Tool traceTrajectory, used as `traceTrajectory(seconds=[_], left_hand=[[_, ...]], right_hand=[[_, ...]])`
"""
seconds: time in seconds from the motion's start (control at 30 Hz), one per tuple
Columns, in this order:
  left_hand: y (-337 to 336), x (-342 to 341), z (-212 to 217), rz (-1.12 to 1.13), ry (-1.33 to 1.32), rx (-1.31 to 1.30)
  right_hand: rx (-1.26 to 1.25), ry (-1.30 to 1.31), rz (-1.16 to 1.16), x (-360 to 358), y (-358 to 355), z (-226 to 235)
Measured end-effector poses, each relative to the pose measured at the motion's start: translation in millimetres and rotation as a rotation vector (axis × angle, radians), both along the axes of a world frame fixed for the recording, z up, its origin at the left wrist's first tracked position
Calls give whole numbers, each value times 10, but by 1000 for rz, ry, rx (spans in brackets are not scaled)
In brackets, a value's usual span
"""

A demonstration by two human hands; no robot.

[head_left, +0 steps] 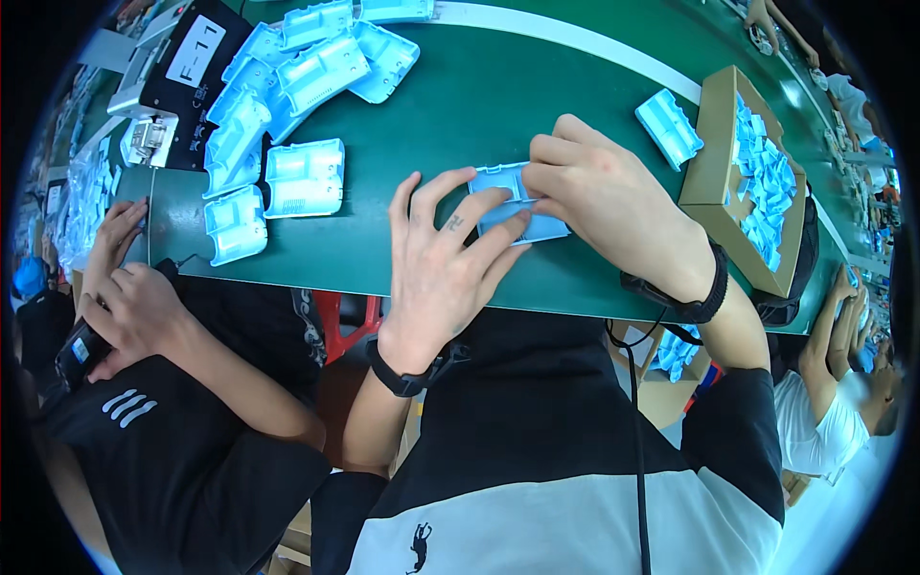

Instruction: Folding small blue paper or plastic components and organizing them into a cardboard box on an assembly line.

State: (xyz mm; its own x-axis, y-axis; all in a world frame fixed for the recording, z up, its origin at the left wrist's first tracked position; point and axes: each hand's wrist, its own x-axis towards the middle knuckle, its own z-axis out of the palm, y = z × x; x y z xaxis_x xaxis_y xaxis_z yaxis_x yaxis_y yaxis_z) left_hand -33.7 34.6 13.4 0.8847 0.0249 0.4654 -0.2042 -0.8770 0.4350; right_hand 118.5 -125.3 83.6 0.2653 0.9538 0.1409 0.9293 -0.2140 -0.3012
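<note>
A light-blue plastic housing (548, 230), an open tray shape with a dividing wall, lies on the green table in front of me. My left hand (433, 266) holds it from the left, fingertips on its far edge and in its near half. Over its right end is my right hand (618, 196), fingers curled in a pinch and thumb touching the housing. Whatever that pinch holds is hidden by the fingers. Both wrists wear black bands.
Several blue housings (305, 179) lie piled at the left beside a black machine (182, 81). At the right, a cardboard box (711, 144) holds small blue parts, with a single blue housing (669, 129) next to it. A co-worker's hands (139, 307) are close on my left.
</note>
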Motion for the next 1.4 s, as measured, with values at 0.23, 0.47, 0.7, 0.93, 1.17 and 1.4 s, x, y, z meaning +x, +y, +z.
traceTrajectory(seconds=[0.23, 0.47, 0.7, 0.93, 1.17, 1.4], left_hand=[[-50, -34, 152, 35, 72, 43], [-120, 5, 1036, 7, 225, 235], [90, 918, 1458, -185, 270, 2], [189, 2577, 763, 39, 117, 331], [303, 3176, 225, 167, 175, 814], [-98, 1889, 474, 289, -77, 524]], right_hand=[[-55, 2, 31, 6, 39, -9], [151, -199, -11, -116, -98, -248], [39, -164, -135, -104, -702, -104], [58, -157, -334, -207, -862, -192], [264, -88, -395, -176, -1097, 45], [-28, -55, -839, 630, -2406, -6]])
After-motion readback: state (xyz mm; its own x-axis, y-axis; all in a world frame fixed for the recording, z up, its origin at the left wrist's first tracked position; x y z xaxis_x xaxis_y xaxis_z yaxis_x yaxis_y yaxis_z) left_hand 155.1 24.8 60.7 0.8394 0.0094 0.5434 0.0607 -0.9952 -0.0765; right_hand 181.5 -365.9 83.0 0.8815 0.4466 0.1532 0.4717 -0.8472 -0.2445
